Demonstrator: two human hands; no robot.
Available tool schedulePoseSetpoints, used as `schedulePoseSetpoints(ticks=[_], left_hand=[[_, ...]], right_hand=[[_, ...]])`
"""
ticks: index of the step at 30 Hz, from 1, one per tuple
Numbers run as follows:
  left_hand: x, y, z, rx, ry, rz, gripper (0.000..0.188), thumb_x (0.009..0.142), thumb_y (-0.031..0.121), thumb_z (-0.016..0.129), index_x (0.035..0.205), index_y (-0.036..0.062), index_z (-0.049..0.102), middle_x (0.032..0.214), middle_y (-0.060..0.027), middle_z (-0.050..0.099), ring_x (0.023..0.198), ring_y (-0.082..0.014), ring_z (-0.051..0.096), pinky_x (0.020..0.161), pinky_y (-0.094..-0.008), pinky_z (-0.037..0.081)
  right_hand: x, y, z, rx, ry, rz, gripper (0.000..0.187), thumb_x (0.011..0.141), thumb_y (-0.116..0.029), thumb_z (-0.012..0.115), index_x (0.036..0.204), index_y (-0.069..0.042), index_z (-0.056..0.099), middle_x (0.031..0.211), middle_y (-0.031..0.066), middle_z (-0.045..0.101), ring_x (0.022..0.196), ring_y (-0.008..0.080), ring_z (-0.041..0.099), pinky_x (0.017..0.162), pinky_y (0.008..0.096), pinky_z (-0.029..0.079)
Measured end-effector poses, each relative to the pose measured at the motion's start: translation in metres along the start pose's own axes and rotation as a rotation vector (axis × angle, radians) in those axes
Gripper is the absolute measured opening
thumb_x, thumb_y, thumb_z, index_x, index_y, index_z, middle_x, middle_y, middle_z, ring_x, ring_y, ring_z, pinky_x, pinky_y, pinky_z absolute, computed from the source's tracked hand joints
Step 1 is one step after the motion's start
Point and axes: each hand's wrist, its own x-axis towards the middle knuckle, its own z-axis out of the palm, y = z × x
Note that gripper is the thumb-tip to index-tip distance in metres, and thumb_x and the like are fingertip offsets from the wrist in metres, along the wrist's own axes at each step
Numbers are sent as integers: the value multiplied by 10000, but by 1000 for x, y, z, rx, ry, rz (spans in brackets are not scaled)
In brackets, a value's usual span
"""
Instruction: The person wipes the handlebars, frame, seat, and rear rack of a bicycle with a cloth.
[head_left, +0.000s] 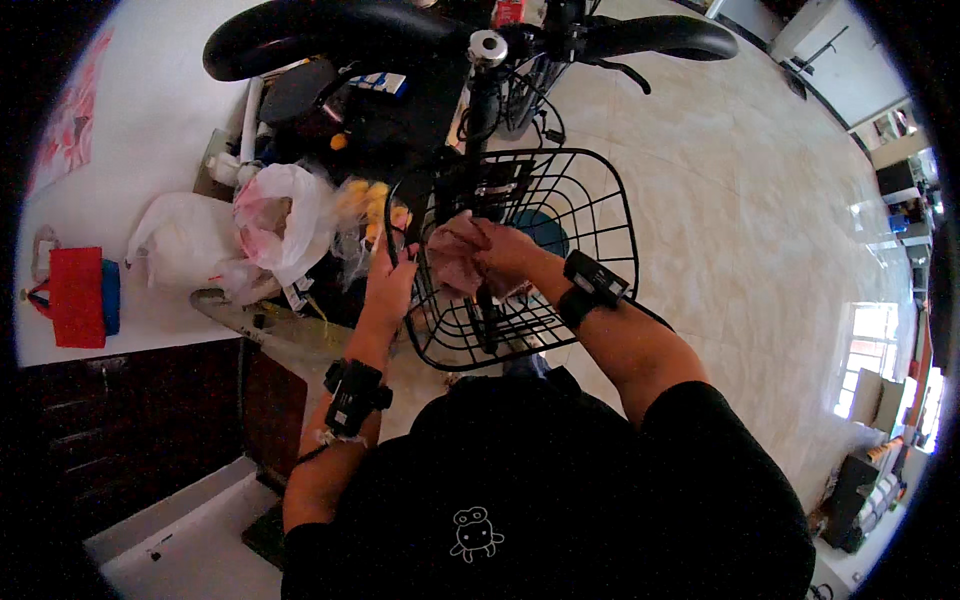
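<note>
Your black shirt (540, 480), nearest the camera, fills the lower centre of the frame, a pale cartoon outline on its chest. Above it, at mid-frame, your right hand (512, 258) is closed on a crumpled pink cloth (458, 250), bunched within the outline of the black wire basket (634, 225) at the front of a bicycle. Your left hand (393, 280) is at the basket's left rim, fingers partly curled; whether they grip the wire cannot be told. The handlebar (670, 38) crosses the upper edge of the frame.

Stage of the work: judged from the cloth in your grasp at the basket, the work appears to be under way rather than complete, the cloth not yet laid aside. The wires look much alike throughout, so no finished portion can be told from an untouched one, and how much is left is uncertain. Whether the cloth presses on the wires beneath it is hidden by its folds.

Surroundings: at left of centre, a white plastic bag (310, 215) lies near round yellow items (376, 195), apparently fruit. Pale tiled floor (730, 200) occupies the right of the frame.
</note>
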Motion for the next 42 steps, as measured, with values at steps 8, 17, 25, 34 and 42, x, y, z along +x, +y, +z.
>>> schedulePoseSetpoints(ticks=[8, 17, 25, 34, 42], left_hand=[[0, -10, -8, 45, -62, 48, 534, 800, 15, 407, 1319, 72, 301, 1288, -37, 366, 1038, -165, 451, 897, -287, 350], [2, -21, -13, 13, -15, 52, 516, 813, 9, 401, 1316, 69, 300, 1283, -67, 362, 1046, -148, 443, 890, -269, 356], [2, -19, -18, 156, -136, 64, 527, 917, 287, 425, 1358, 66, 240, 1306, -70, 375, 1159, -180, 400, 941, -284, 319], [8, -16, -10, -170, -182, 55, 551, 824, 44, 334, 1362, 20, 216, 1400, -94, 228, 1289, -185, 221, 1026, -302, 201], [1, -7, -7, -252, -193, 16, 573, 912, 360, 392, 1354, 32, 234, 1343, -86, 320, 1217, -202, 324, 1001, -321, 259]], right_hand=[[15, -21, 62, -400, 243, -158, 588, 623, -286, 678, 1150, -133, 467, 1055, 103, 523, 949, 364, 503, 774, 485, 413], [-4, -20, 19, 430, -457, -289, 384, 664, -113, 624, 1032, -96, 515, 975, 99, 573, 859, 220, 573, 731, 354, 444], [15, -64, 38, 908, 100, 188, 573, 715, -71, 512, 1257, -7, 340, 1098, 154, 536, 1026, 260, 520, 847, 334, 416], [-36, -52, 21, 210, -374, -92, 431, 763, -180, 507, 1165, -48, 427, 1028, 241, 553, 951, 387, 550, 783, 413, 442], [-13, -104, -7, 429, 147, 96, 612, 695, -161, 575, 1262, -63, 364, 1054, 246, 546, 968, 389, 536, 833, 399, 430]])
